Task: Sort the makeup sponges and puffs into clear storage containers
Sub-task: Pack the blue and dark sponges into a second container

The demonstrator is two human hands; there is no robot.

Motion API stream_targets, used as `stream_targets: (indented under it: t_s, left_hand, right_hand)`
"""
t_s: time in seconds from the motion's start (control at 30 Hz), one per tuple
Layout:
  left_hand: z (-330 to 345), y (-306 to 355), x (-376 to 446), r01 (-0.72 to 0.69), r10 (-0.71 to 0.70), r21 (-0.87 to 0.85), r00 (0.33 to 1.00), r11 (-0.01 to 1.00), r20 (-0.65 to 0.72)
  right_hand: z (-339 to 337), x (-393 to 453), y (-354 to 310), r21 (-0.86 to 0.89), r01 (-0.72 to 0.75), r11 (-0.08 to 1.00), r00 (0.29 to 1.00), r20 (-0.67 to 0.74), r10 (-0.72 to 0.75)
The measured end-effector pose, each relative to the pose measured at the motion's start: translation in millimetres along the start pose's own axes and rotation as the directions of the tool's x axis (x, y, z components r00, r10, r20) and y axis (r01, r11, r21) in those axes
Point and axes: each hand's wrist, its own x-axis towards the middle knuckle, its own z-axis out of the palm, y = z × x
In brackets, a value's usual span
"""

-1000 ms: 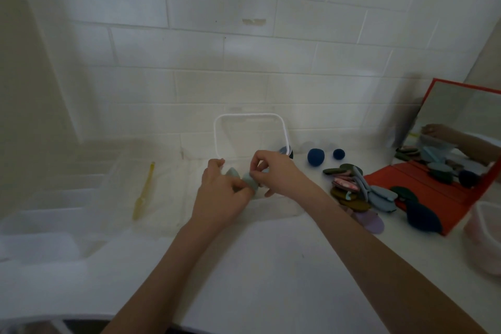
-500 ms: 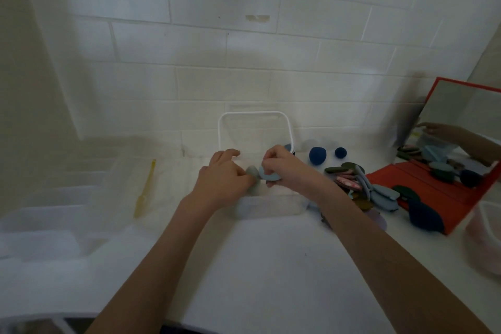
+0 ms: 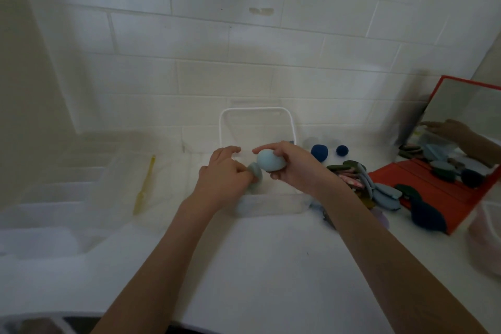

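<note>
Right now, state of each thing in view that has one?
left hand: pinches a grey-blue puff
right hand: holds a light blue sponge above the clear container
clear container: open, lid upright behind it
red mirror case: open, mirror tilted up
puff pile: loose on the counter, unsorted

White painted block wall (image 3: 244,43) behind, mortar lines visible, small chipped patch (image 3: 261,10) high centre. Plain cream side wall (image 3: 24,68) at left, meeting block wall in corner. White surface (image 3: 257,257) below, smooth, faintly speckled. Red-framed mirror (image 3: 466,106) leaning at right. Light soft, dim, soft shadow on wall.
</note>
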Motion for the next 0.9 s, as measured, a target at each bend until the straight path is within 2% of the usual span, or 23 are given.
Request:
stream_targets:
  t_s: [0.07,0.17,0.27,0.37,0.47,0.57,0.73,0.9]
  left_hand:
    - [0.1,-0.4,0.6,-0.004,0.004,-0.016,1.000,1.000,0.004]
    - [0.1,-1.3,1.4,-0.010,0.010,-0.025,1.000,1.000,0.001]
    - [0.9,-1.6,2.4,-0.009,0.009,-0.023,1.000,1.000,-0.010]
    - [1.8,-2.8,3.6,-0.013,0.013,-0.011,1.000,1.000,-0.017]
    - [3.1,-4.8,4.6,-0.020,0.019,-0.036,0.999,0.999,-0.027]
    - [4.6,-6.2,6.0,-0.036,0.034,-0.057,0.999,0.998,-0.033]
    - [5.3,-6.6,6.3,-0.039,0.041,-0.094,0.999,0.995,0.015]
    - [8.3,-12.6,14.9,-0.130,0.128,-0.033,0.990,0.991,-0.052]
  right_hand:
    - [-1.8,2.8,1.4,-0.026,0.037,0.999,0.995,-0.093,-0.039]
    - [-6.8,6.9,6.6,-0.243,0.099,0.965,0.967,-0.207,-0.152]
    - [-5.5,3.8,9.0,-0.452,0.095,0.887,0.974,-0.142,-0.177]
    - [-3.0,-3.0,9.3,-0.652,0.063,0.755,0.997,0.003,-0.081]
    - [-4.2,-5.8,12.0,-0.696,0.067,0.715,0.996,0.087,-0.009]
    - [-4.0,-5.1,15.0,-0.739,0.098,0.667,0.995,0.076,-0.061]
    - [-2.8,-3.0,15.5,-0.721,0.174,0.671,0.983,0.094,-0.155]
    - [-4.7,4.1,20.6,-0.799,0.138,0.585,0.990,0.090,-0.110]
